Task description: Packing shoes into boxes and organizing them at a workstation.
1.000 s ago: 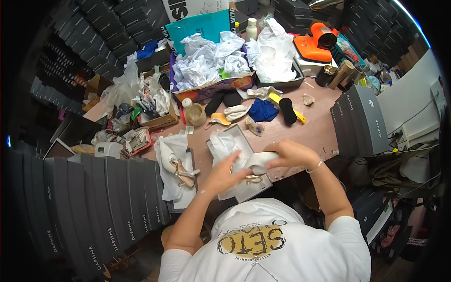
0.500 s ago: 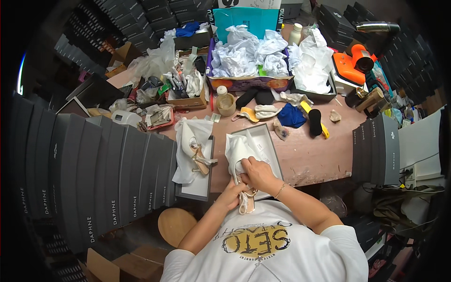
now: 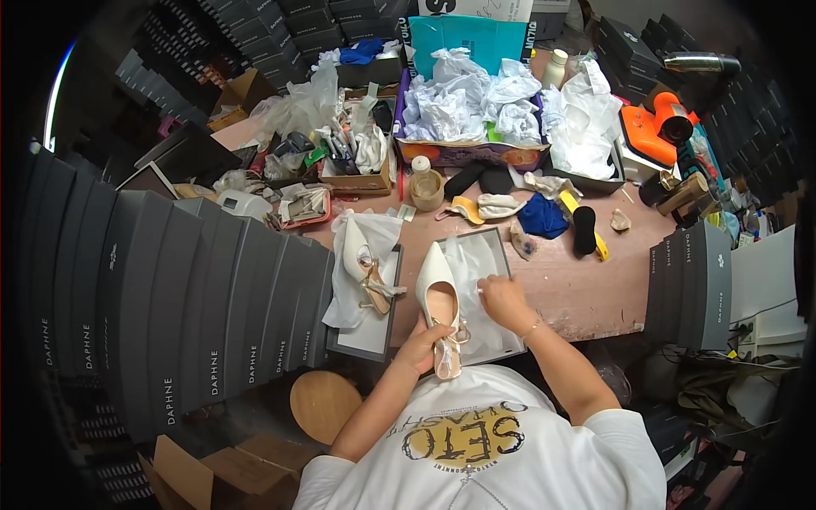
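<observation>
While the white shoe (image 3: 436, 274) is gripped near its heel end by the left hand (image 3: 422, 345), the right hand (image 3: 507, 304) is held apart from it, above the grey box (image 3: 505, 255). The fingers of the right hand are curled; whether tissue is pinched between them cannot be told. The shoe is positioned over the left side of the box, with its pointed toe directed away from the body and its tan insole (image 3: 442, 299) exposed. A gold-coloured bow (image 3: 461, 333) is seen at the right side of the shoe.

Half a second earlier, both hands were brought together at the shoe, and its front was covered by the right hand. The right hand has since been withdrawn to the right, and the insole has been brought into view. White tissue paper (image 3: 480, 327) is now more fully exposed inside the box.

The second shoe (image 3: 354, 246) is left in its former place, laid on tissue over the second box (image 3: 361, 342). On the table (image 3: 595, 293), the blue cloth (image 3: 542, 217) and the lidded jar (image 3: 426, 189) have not been moved.
</observation>
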A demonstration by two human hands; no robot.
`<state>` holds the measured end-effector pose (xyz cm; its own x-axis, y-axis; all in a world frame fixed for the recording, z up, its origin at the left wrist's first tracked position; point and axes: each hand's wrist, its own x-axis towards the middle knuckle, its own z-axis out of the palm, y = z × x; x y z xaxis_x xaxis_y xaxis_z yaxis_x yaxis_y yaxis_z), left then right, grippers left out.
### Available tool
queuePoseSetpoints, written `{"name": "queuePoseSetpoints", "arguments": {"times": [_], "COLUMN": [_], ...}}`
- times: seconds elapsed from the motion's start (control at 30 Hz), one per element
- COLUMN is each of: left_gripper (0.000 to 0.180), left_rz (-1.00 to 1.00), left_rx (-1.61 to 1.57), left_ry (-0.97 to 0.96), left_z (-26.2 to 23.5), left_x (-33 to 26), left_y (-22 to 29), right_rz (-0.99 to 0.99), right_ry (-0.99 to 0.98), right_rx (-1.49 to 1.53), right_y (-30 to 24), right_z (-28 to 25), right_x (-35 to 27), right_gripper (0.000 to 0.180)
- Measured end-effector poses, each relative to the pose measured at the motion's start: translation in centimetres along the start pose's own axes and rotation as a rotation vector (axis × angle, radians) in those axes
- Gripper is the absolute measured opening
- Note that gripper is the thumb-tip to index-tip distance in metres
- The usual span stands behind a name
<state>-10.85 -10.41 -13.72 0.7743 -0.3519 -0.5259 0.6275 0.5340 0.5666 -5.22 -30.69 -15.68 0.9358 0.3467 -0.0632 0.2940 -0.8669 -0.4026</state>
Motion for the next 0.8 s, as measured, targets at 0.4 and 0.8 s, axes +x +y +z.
{"name": "queuePoseSetpoints", "arguments": {"times": [0.4,0.8], "left_gripper": [0.083,0.046], "left_rz": [0.028,0.073], "left_rx": [-0.116,0.019], "left_ry": [-0.007,0.232], "left_z": [4.5,-3.4], "left_x": [-0.8,4.9], "left_y": [-0.6,1.9], "right_rz": [0.029,0.035], "right_ry": [-0.217,-0.427], "right_rx": [0.488,0.573], "right_y": [-6.2,-9.9], "right_z": [3.2,1.4], "right_x": [3.0,2.5], "right_gripper": [0.060,0.086]}}
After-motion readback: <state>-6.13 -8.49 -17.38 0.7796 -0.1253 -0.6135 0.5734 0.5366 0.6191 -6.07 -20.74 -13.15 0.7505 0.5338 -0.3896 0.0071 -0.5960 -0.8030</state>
